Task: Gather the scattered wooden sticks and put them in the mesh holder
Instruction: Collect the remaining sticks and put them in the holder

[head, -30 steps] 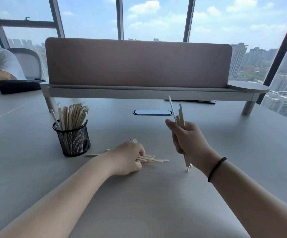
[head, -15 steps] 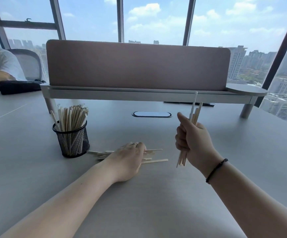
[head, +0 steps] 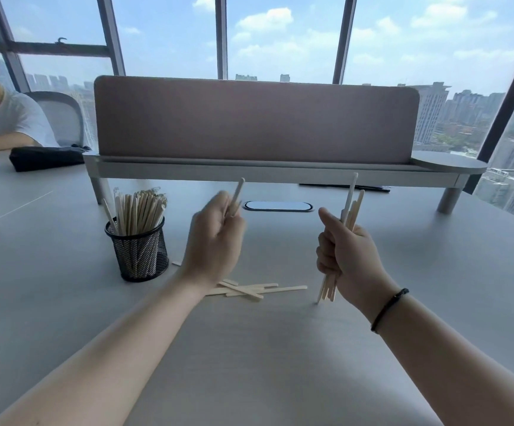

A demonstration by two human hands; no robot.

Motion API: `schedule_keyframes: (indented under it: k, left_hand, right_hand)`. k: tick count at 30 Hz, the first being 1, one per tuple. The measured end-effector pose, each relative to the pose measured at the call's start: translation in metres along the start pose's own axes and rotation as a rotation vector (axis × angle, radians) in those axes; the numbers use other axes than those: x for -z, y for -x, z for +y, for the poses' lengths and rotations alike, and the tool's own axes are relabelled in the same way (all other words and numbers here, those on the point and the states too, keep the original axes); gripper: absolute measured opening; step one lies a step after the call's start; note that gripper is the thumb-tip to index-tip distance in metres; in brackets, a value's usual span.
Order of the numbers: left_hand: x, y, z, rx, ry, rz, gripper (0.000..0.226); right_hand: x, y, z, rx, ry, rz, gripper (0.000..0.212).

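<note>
Both forearms are bare from the lower edge of the view up to the hands — no sleeves show. The right wrist carries a thin black band [head: 388,309], cord-like, wrapped once around and sitting snug just behind the right hand [head: 351,259]. The left hand [head: 215,241] is blurred — whether anything is worn on it cannot be told.

A pinkish divider panel [head: 255,118] stands on a raised shelf [head: 268,172] at twelve o'clock across the grey table [head: 249,348], with an oval cable port [head: 278,206] beneath it and, toward ten o'clock, a black pouch [head: 46,158] beside a seated person [head: 0,118] in a white shirt.
</note>
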State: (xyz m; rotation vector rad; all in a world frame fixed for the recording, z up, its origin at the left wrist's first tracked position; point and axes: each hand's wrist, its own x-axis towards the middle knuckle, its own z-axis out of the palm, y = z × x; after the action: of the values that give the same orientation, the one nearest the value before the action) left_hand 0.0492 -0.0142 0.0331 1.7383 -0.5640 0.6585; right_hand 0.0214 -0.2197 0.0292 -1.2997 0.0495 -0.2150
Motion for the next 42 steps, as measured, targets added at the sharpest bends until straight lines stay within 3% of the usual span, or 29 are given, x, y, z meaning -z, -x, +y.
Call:
schedule_keyframes:
  k: [4, 7, 11, 16, 22, 28, 33, 37, 42]
  left_hand:
    - [0.011, -0.012, 0.012, 0.319, 0.486, 0.105, 0.037]
    - [0.011, -0.005, 0.004, 0.404, 0.535, 0.044, 0.050]
    - [0.000, 0.009, -0.011, 0.497, 0.485, 0.064, 0.052]
    - [-0.008, 0.019, -0.019, 0.454, 0.365, 0.042, 0.054]
    - [-0.006, 0.016, -0.016, 0.355, 0.285, 0.275, 0.054]
    - [-0.010, 0.017, -0.015, 0.509, 0.318, 0.166, 0.068]
    - [0.009, 0.003, 0.002, 0.514, 0.464, 0.151, 0.067]
    - [0.043, -0.019, 0.011, 0.476, 0.561, 0.222, 0.055]
    - [0.089, -0.049, 0.018, 0.437, 0.560, 0.293, 0.059]
  right_hand:
    - [-0.005, 0.003, -0.001, 0.024, 0.000, -0.064, 0.059]
    - [-0.010, 0.006, 0.004, 0.027, 0.028, -0.121, 0.057]
    - [-0.015, 0.008, 0.018, 0.098, 0.152, -0.160, 0.052]
    - [-0.015, 0.008, 0.020, 0.116, 0.176, -0.160, 0.047]
    - [-0.014, 0.010, 0.014, 0.050, 0.048, -0.137, 0.049]
    - [-0.015, 0.012, 0.009, -0.039, 0.053, -0.105, 0.061]
    - [-0.021, 0.014, 0.006, -0.108, 0.039, -0.109, 0.063]
    - [-0.048, 0.012, -0.012, -0.085, -0.062, -0.181, 0.055]
    - [-0.118, 0.010, -0.030, -0.026, -0.093, -0.332, 0.050]
